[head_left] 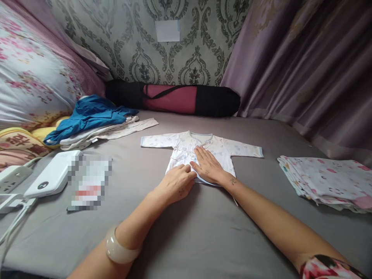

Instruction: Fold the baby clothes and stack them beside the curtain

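Observation:
A small white baby shirt [183, 143] with pale prints and blue trim lies spread on the grey bed sheet, both sleeves stretched out sideways. My right hand [207, 164] rests flat on its front, fingers extended toward the neckline. At the lower hem, my left hand [180, 180] has its fingers curled in and pressed together on the shirt's edge. The tips of those fingers are partly hidden, but the hem fabric runs up to them. A pale bangle [120, 248] circles my left forearm.
Folded printed cloths [328, 178] lie on the right. Leftward are a blue garment [90, 116] on pale clothes, a white power bank [55, 172], a power strip [13, 178] with cables, and a blurred packet [90, 182]. A black-and-red long bag [171, 97] lies along the wall.

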Tool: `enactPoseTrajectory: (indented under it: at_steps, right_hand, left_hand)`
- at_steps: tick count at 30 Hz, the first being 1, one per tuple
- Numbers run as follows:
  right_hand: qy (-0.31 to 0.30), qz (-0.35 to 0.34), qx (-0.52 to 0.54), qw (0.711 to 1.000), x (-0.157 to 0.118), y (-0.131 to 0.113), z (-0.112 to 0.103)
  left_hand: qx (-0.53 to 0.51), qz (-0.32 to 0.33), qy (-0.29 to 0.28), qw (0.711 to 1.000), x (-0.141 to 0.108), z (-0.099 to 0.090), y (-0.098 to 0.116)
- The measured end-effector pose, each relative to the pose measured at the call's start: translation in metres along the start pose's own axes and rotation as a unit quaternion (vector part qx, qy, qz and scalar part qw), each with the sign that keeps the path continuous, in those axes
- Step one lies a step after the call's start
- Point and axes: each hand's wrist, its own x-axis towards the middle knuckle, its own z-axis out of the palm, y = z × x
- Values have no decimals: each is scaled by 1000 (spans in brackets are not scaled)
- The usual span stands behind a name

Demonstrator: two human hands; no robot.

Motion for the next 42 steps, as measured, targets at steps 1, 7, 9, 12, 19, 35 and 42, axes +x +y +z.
enactPoseTrajectory:
  at_steps: [1, 7, 9, 12, 19, 35, 42]
  right_hand:
    - [0, 0, 11, 1000, 1, 0, 0]
    - [29, 11, 282, 959, -6, 20, -35]
    - [81, 18, 340, 937, -24, 34, -51]
    - [65, 19, 283, 957, -69, 46, -71]
    - [-116, -75, 135, 981, -145, 34, -81]
    - [-165, -11, 311, 936, -114, 16, -83]
    - [102, -20, 181, 978, -26, 26, -51]
  left_hand:
    - [-3, -2, 3, 1000, 0, 1, -1]
    - [-25, -30, 18, 999, 0, 6, -5]
    - [-22, -30, 23, 999, 0, 7, -5]
    - [-7, -28, 27, 999, 0, 9, -4]
    - [-37, 47, 85, 995, 3, 15, -6]
    - [-65, -5, 71, 995, 4, 13, -4]
    - [-109, 24, 141, 984, 4, 20, -1]
